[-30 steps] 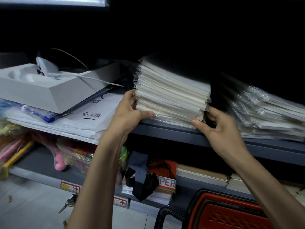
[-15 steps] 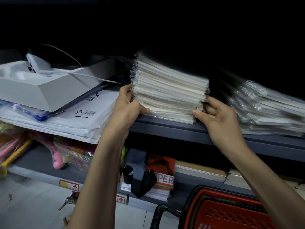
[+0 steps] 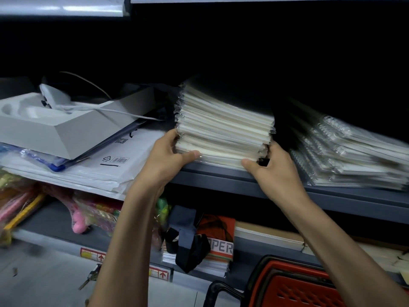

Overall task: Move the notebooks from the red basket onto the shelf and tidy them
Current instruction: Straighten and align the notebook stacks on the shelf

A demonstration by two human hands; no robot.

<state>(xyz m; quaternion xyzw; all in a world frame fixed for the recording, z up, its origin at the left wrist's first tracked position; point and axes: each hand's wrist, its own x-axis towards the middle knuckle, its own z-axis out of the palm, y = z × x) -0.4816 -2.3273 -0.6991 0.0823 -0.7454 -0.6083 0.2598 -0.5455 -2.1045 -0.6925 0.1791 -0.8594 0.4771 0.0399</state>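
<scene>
Left hand (image 3: 168, 158): thumb flat along the front lower edge of the notebook stack (image 3: 223, 129), other fingers curled round its left side. Right hand (image 3: 274, 171): thumb on the stack's front bottom corner, fingers wrapped round its right side, tips hidden. Both hands grasp the lower layers only; the top half is not held.

The stack sits on the grey shelf (image 3: 221, 177), with its front face close to the lip. Layers are stepped, not flush, and each is in a clear wrapper.

Risks, as I read it:
- Wrappers look slick. Squaring from the bottom could shear the loose upper layers forward, off the stack and down.
- Squeezing the sides too hard could bow the thin books and worsen the fan.
- Spiral-bound pile (image 3: 354, 156) lies just right of the stack, itself slumped. A shove right could snag the coils or topple it.
- White mailers (image 3: 124, 160) and grey tray (image 3: 66, 129) crowd the stack's left, so there's little room there either.

Red basket (image 3: 298, 289) is below the stack, to the right. Can't tell whether notebooks remain in it.
</scene>
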